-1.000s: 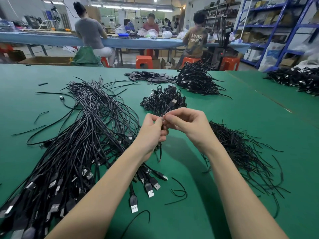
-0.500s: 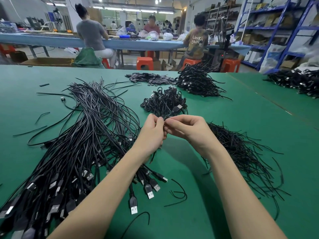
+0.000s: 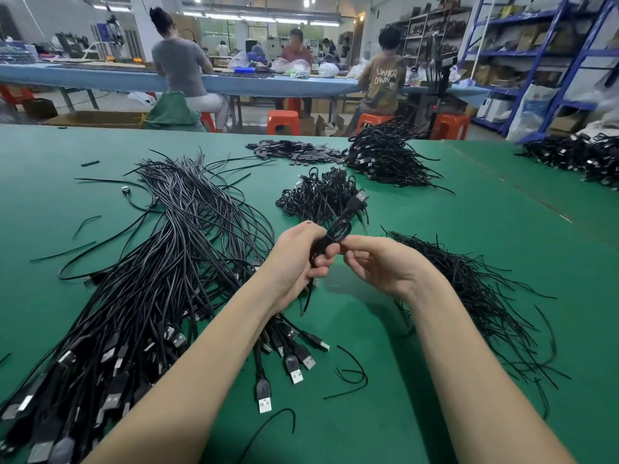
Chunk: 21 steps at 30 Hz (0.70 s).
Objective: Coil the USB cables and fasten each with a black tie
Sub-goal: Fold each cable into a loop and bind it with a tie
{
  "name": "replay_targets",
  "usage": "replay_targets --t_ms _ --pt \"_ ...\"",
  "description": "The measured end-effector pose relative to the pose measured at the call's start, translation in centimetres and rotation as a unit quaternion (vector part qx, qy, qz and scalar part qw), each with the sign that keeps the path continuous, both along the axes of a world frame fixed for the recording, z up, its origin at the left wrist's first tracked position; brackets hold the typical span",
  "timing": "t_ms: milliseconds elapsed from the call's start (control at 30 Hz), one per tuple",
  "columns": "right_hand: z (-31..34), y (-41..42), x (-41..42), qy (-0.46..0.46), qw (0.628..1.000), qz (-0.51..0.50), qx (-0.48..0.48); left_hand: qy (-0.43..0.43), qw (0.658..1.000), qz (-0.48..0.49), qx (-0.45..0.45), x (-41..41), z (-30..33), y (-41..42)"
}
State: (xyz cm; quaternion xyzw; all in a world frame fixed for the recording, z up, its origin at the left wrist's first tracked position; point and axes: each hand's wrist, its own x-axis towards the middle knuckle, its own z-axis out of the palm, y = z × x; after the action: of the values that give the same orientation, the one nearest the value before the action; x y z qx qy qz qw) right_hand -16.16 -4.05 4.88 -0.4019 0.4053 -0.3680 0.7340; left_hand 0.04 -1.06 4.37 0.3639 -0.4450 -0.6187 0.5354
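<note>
A wide green felt-covered table [image 3: 418,380] spreads under both forearms and carries everything else. To the left of the hands, and running on under the left forearm, lies the largest mass: a long sheaf of loose black USB cables [image 3: 160,262] with their silver-tipped plugs fanned out toward the viewer. To the right of the right hand lies a flatter heap of thin black wire ties [image 3: 469,289], their ends splayed outward across the felt. Straight beyond the hands sits a small pile of already coiled black cables [image 3: 318,199], and farther off, beyond that and to the right, a bigger dark mound of coiled cables [image 3: 385,155]. Between the hands, raised off the table, is the coiled black USB cable [image 3: 338,232] being worked: its loops are gathered into a tight bundle and one plug end sticks up and away from the knuckles. The left hand [image 3: 298,259] is curled around the lower part of that bundle, fingers wrapped in front of it and thumb on top. The right hand [image 3: 378,262] has its fingers bent inward, with thumb and forefinger pinching at the bundle's middle; whether a tie lies between them cannot be made out. A thin black strand [image 3: 310,296] hangs down from below the left hand.
</note>
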Motion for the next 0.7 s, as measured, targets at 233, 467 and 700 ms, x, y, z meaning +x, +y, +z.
replay_targets --t_ms 233,467,700 --pt "5.6 -2.9 -2.0 0.361 0.882 0.214 -0.213 -0.091 0.995 -0.037 -0.014 -0.1 0.0 0.6" --pt "8.6 -1.9 1.3 0.492 0.752 0.098 -0.427 -0.108 0.987 0.122 -0.010 0.1 0.3 -0.1" --pt "5.3 0.5 2.2 0.409 0.756 -0.041 -0.509 -0.087 0.968 0.231 -0.046 0.8 -0.2 -0.5"
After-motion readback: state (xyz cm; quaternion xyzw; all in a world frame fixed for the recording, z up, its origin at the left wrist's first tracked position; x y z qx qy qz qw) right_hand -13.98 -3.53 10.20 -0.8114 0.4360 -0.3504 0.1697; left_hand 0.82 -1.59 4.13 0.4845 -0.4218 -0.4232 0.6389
